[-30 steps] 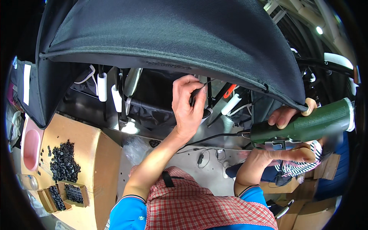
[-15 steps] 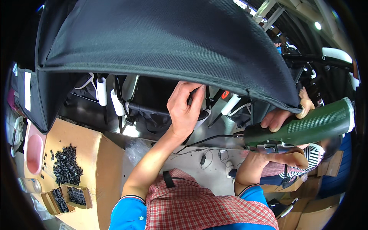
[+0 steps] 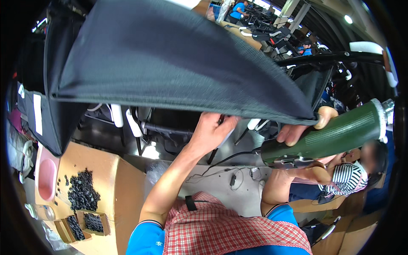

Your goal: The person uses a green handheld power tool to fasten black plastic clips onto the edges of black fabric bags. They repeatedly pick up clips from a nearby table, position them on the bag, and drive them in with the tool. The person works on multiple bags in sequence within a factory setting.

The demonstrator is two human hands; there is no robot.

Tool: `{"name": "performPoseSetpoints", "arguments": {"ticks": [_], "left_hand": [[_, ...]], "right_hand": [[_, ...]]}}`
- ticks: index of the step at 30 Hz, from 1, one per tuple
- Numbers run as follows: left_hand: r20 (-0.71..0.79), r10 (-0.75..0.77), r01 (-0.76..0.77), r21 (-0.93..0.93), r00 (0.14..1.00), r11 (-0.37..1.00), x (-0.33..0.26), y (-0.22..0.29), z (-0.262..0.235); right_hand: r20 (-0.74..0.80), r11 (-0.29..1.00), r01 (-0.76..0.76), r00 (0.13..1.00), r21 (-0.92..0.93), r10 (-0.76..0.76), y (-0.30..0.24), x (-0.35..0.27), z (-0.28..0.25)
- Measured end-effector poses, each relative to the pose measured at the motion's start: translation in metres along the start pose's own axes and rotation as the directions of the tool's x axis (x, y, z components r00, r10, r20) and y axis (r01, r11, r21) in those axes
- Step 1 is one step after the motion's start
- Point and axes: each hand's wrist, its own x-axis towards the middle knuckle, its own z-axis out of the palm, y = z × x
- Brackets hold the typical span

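A large black fabric canopy hangs over me. My left hand reaches up under its hem, fingers closed on a dark frame part there. My right hand grips a green power tool from below; the tool's body points up to the right, with a black cable trailing from its left end. Just above the tool another hand pinches the canopy hem; its arm is hidden behind the tool.
A tan table at lower left carries a heap of small black parts, a pink tray and small boxes. White-tipped frame tubes hang under the canopy. A co-worker in a striped top sits at right.
The canopy hem has tilted and dropped toward the right. My left hand stays under it, slightly shifted. The green tool and the hand above it have stayed near the hem's right end.
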Motion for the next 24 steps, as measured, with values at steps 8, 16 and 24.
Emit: {"name": "performPoseSetpoints", "arguments": {"ticks": [8, 16, 24], "left_hand": [[-0.058, -0.314, 0.269, -0.385, 0.948, 0.883, -0.004, -0.031, -0.005], [-0.087, -0.406, 0.365, -0.301, 0.910, 0.881, -0.057, -0.046, -0.036], [-0.109, -0.531, 0.508, -0.185, 0.840, 0.841, -0.103, -0.062, -0.053]], "right_hand": [[-0.373, 0.950, 0.259, 0.910, 0.175, -0.179, 0.060, -0.071, 0.019], [-0.985, 0.994, 0.037, 0.132, -0.106, -0.110, 0.115, -0.081, 0.120], [-0.998, 0.997, -0.068, -0.035, -0.045, -0.047, 0.154, -0.093, 0.138]]}}
